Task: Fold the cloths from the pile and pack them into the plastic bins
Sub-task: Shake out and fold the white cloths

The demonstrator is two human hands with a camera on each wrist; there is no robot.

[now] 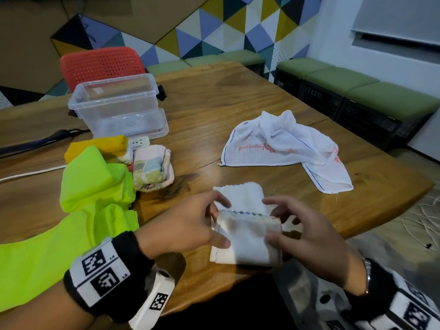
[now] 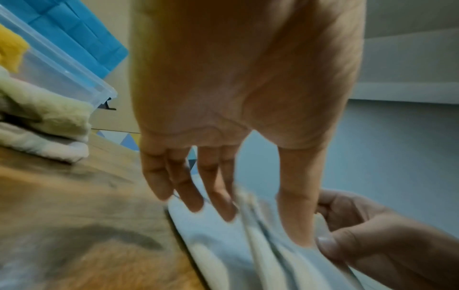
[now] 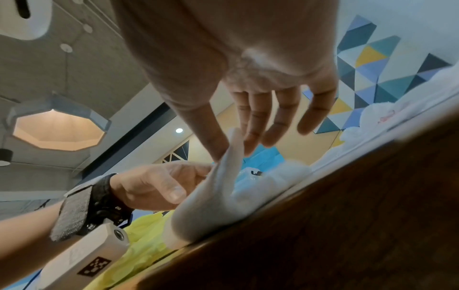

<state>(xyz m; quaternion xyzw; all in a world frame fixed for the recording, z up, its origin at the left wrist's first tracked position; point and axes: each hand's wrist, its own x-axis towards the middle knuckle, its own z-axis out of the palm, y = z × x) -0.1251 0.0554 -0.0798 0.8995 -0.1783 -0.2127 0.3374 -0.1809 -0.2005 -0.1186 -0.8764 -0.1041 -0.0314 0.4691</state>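
Clear plastic bin (image 1: 114, 103) holds no cloth I can see; both hands, left hand (image 1: 188, 222) and right hand (image 1: 309, 236), pinch the white cloth (image 1: 245, 234).

Around the wooden table (image 1: 238, 96)
A red perforated plastic chair (image 1: 102, 65) stands behind it, green cushioned benches (image 1: 371, 91) line the wall, and a white power strip (image 1: 139, 142) lies on top.

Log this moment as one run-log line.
step: folding | left hand: pinches white cloth | right hand: pinches white cloth | plastic bin: no cloth visible inside
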